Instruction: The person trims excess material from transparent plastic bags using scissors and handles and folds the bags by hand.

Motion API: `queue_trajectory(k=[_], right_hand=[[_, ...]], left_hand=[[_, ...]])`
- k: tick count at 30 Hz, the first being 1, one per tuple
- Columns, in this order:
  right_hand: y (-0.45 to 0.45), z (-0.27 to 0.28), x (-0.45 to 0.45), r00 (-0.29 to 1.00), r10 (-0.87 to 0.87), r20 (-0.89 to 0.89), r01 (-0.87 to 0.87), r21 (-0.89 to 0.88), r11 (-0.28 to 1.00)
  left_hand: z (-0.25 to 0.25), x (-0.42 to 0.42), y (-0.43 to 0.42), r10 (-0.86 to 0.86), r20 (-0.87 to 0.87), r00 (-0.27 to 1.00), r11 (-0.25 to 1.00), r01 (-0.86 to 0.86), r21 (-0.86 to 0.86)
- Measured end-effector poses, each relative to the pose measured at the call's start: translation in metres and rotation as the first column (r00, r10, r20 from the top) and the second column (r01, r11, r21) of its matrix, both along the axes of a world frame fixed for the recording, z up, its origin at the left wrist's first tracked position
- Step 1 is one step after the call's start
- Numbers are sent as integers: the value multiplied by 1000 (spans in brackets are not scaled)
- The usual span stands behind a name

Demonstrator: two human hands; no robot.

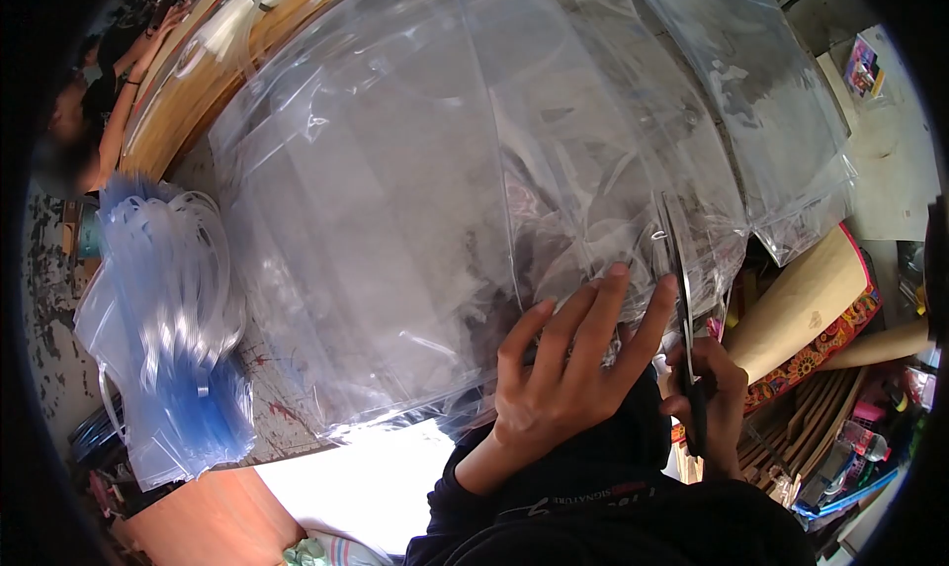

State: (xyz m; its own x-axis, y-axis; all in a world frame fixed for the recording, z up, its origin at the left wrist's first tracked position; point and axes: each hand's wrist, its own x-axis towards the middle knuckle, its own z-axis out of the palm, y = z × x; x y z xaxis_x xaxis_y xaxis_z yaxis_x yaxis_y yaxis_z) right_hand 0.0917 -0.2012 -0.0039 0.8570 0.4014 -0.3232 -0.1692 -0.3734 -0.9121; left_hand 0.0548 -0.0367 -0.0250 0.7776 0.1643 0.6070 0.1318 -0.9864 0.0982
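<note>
Clear plastic sheets (395, 190) lie spread in layers over a worn table (282, 388). My left hand (573, 358) presses flat on their near edge, fingers spread. Just right of it, my right hand (714, 393) is wrapped round the dark handles of a pair of scissors (684, 299). The long blades point away from me, parted, with the sheet's near right part at them. Wrinkled plastic lies beneath and beyond my left fingertips.
A bundle of bluish plastic strips (173, 329) lies at the left. Another person's arm (124, 111) shows at the upper left. More clear sheets (761, 91) lie at the upper right, above a rolled tan mat (801, 309) and a cluttered shelf (840, 457).
</note>
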Motion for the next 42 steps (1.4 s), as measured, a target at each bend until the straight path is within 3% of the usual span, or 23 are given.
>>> queue_trajectory(k=[23, 27, 32, 35, 42], right_hand=[[-3, 1, 6, 966, 132, 224, -77, -239, 968], [-6, 2, 7, 973, 134, 188, -88, -236, 968], [-13, -2, 8, 996, -4, 91, 9, -59, 998], [-18, 4, 11, 996, 59, 72, -54, -79, 995], [-5, 15, 17, 993, 33, 110, -17, -145, 989]], left_hand=[[-2, 1, 0, 8, 11, 1000, 1000, -8, 18], [-1, 1, -1, 10, 2, 1000, 1000, -11, 7], [-3, 1, -1, 9, 28, 1000, 1000, -9, -8], [-3, 1, 0, 2, 34, 999, 1000, -2, -7], [-1, 3, 2, 8, 61, 998, 1000, -8, -2]])
